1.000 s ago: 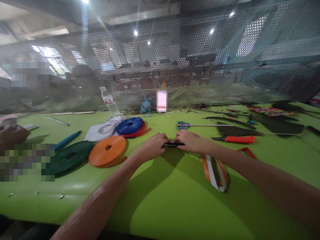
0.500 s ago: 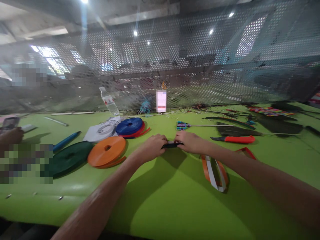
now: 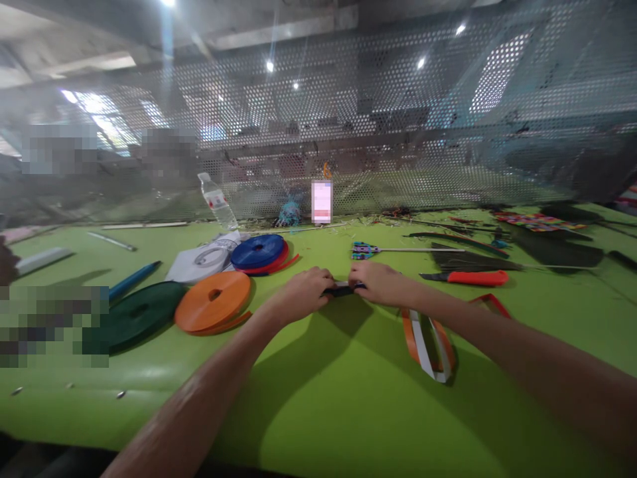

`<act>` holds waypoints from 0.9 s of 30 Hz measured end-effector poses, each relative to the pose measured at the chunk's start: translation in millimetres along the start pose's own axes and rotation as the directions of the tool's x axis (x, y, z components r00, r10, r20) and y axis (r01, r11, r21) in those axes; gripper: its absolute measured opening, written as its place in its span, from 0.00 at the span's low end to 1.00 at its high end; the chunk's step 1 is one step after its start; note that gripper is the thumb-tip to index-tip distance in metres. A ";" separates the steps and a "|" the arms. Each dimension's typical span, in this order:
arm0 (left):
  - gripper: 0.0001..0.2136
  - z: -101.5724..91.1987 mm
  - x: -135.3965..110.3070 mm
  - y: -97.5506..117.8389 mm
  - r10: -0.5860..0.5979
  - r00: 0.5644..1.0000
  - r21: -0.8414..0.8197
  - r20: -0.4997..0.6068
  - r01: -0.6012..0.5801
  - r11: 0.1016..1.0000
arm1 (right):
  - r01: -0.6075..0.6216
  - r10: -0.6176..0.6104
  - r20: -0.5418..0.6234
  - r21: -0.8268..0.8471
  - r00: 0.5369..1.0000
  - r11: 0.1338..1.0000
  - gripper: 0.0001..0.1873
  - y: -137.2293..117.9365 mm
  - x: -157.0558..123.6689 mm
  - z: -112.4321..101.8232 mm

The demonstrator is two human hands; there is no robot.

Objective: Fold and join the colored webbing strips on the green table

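Note:
Both hands meet above the green table (image 3: 318,398). My left hand (image 3: 309,291) pinches one end of a short dark strip (image 3: 342,291), its fingers curled. At the other end, my right hand (image 3: 377,282) grips the strip between bent fingers. A pale upper side shows on the strip; the rest is hidden by my fingers. Just beyond my right hand lies a small colourful woven piece (image 3: 363,250) on a thin stick. Under my right forearm rests a loop of orange and white strip (image 3: 428,348). A red-handled knife (image 3: 475,277) lies farther right.
Coils of green (image 3: 139,315), orange (image 3: 213,302) and blue strip (image 3: 259,252) lie left, the blue one over red. A plastic bottle (image 3: 217,201) leans against the perforated screen (image 3: 388,153). Dark flat pieces (image 3: 552,249) lie far right. Another person's hand (image 3: 7,262) shows at the left edge.
The strip has turned slightly between my fingers, so its pale upper side now shows. My hands stay nearly in place. At far left, the other person's hand and phone have moved back leftward.

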State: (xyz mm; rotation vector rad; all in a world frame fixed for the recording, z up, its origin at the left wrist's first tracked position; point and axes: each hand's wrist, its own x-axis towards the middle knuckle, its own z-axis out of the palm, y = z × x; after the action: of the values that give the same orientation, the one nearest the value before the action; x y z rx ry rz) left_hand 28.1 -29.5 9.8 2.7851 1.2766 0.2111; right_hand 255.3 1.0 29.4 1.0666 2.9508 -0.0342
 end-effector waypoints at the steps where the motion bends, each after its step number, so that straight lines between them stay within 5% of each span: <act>1: 0.13 0.2 0.0 -0.3 -0.002 1.000 0.000 0.000 0.002 1.000 | 0.000 0.000 0.009 -0.007 1.000 1.000 0.03 0.2 0.0 -0.6; 27: 0.12 3.8 4.5 -2.8 -0.007 1.000 0.030 -0.022 0.007 1.000 | -0.072 0.075 0.040 -0.074 0.996 0.995 0.08 -10.4 2.3 -4.3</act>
State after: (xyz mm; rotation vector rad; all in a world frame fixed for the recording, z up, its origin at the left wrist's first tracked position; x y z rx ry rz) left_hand 29.5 -24.3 6.1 2.8110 1.3049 0.2246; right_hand 246.9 -5.5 33.8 1.1489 2.8495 0.0492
